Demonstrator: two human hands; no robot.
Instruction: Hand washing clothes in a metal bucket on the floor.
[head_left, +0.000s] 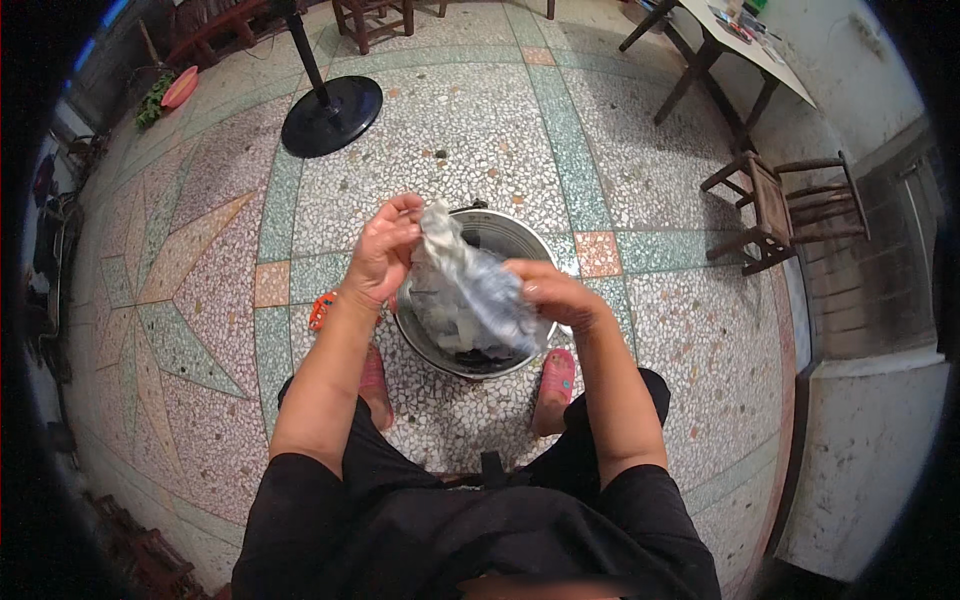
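A crumpled, see-through plastic bag (pixel 478 283), whitish to blue-grey and partly smeared by motion, hangs between my hands. My left hand (pixel 385 252) is closed, its fingertips pinching the bag's upper left end. On the other side, my right hand (pixel 558 293) grips the bag with fingers and thumb pressed together. Directly beneath is a round metal bucket (pixel 535 238) standing on the floor between my feet. The bag hides much of its inside; dark patches show near its bottom.
Pink slippers (pixel 557 385) on my feet flank the bucket. A small orange-red object (pixel 321 311) lies left of it. Farther off stand a black round pole base (pixel 332 116), a wooden chair (pixel 768 208), a table (pixel 745 45) and a pink basin (pixel 180 87) beside green leaves.
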